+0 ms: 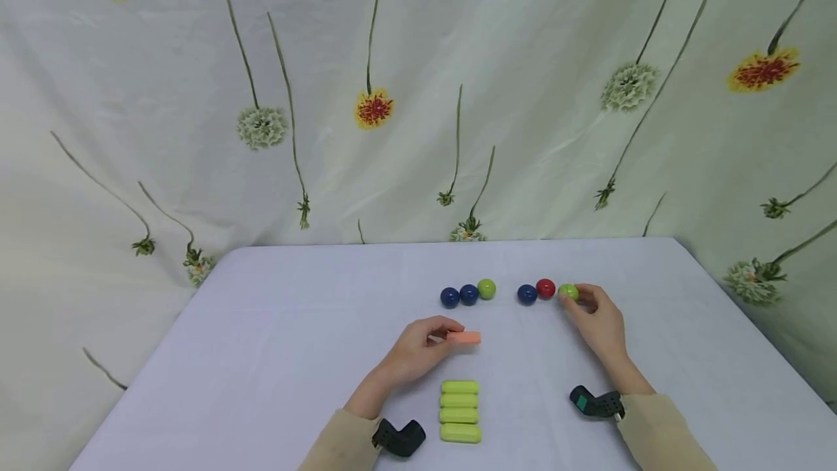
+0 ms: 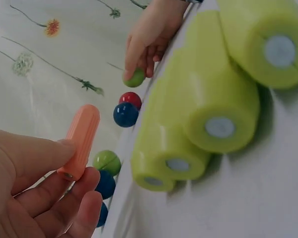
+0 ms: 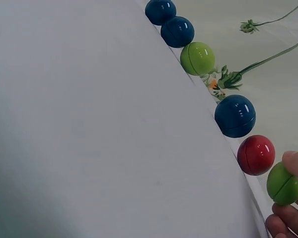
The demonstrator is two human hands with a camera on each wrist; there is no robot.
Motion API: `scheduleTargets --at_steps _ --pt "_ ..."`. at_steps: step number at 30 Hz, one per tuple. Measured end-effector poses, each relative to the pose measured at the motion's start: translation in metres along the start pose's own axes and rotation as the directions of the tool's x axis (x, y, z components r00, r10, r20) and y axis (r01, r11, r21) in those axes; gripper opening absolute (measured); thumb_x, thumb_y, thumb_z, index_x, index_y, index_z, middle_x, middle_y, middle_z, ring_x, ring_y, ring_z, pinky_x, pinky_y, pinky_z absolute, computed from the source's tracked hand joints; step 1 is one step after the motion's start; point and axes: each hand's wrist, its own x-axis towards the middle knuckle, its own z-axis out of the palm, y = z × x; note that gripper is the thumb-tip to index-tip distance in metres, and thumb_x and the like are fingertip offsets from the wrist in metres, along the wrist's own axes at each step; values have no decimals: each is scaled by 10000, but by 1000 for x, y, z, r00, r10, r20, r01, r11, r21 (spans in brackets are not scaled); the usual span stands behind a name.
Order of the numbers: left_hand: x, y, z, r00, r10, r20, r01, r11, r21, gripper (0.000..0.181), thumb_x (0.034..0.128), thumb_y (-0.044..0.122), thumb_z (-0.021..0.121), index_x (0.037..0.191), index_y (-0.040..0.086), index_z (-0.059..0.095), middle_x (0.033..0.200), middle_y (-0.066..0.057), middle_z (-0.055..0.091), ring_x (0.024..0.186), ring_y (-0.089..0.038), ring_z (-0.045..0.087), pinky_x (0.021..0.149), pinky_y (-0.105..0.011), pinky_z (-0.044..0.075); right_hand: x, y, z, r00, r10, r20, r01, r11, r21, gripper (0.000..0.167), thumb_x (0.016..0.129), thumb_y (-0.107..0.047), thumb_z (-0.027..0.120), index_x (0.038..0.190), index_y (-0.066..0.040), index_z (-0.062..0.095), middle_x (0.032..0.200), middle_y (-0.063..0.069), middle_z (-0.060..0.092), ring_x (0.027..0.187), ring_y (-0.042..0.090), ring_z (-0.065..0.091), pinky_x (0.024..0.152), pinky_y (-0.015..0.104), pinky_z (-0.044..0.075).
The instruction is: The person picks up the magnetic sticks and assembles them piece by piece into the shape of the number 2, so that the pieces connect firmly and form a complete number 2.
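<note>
My left hand [image 1: 416,349] pinches a small ribbed orange rod [image 2: 83,141] between thumb and fingers, above the white table. At the right, my right hand [image 1: 599,322] holds a shiny green ball [image 3: 284,184] by thumb and fingertips. Just left of that ball sit a red ball [image 1: 546,288] and a dark blue ball [image 1: 527,294]. Farther left a second group holds another green ball [image 1: 487,288] and two dark blue balls [image 1: 459,296]. Nearer me, several yellow-green rods [image 1: 460,415] lie side by side in a column.
The white-covered table [image 1: 314,325] reaches back to a hanging cloth [image 1: 418,35] printed with flowers and stems. A black wrist device [image 1: 400,438] is strapped at my left sleeve, another black device [image 1: 596,403] at my right.
</note>
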Motion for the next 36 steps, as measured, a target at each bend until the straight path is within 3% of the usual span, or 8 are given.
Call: scheduleTargets --at_steps 4,8,16,25,30,36 --pt "5 9 2 1000 23 -17 -23 999 -23 231 932 218 597 1111 91 667 1069 8 639 959 -170 573 783 -304 466 -1 -1 0 999 39 -16 -38 998 46 487 877 -377 647 1172 -5 540 1044 175 606 930 262 562 719 207 417" --pt "11 19 5 999 30 -25 -31 999 -25 230 926 194 605 1112 73 665 1069 1 636 960 -176 572 795 -314 466 -2 -1 0 1000 28 -2 -27 995 100 460 881 -356 648 1177 -17 551 1044 155 603 906 228 563 640 143 429" --pt "24 24 14 999 41 -25 -42 998 -39 229 917 167 616 1107 48 662 1092 -31 629 968 -198 573 818 -329 470 -5 -1 -1 997 -71 40 62 977 204 379 883 -266 666 1170 -24 611 939 112 608 699 76 523 547 184 451" --pt "28 21 26 999 5 -46 -8 998 -60 225 906 176 631 1102 71 672 1080 -20 629 965 -190 568 823 -316 469 -9 -2 1 981 -109 157 67 965 254 365 873 -261 681 1126 -4 621 890 109 620 664 116 544 527 222 452" --pt "28 14 28 998 17 -66 -21 998 -62 221 906 167 631 1099 68 673 1085 -22 632 960 -189 581 814 -322 471 -9 -7 3 957 -130 259 49 954 297 358 867 -229 689 1134 -3 613 968 136 631 704 141 571 514 234 453" --pt "29 11 26 997 19 -75 -24 997 -74 220 900 172 638 1086 59 675 1099 -37 632 958 -201 585 810 -346 473 -9 -15 6 893 -157 422 -1 936 351 384 852 -193 702 1157 11 591 1005 141 640 761 161 585 538 241 461"
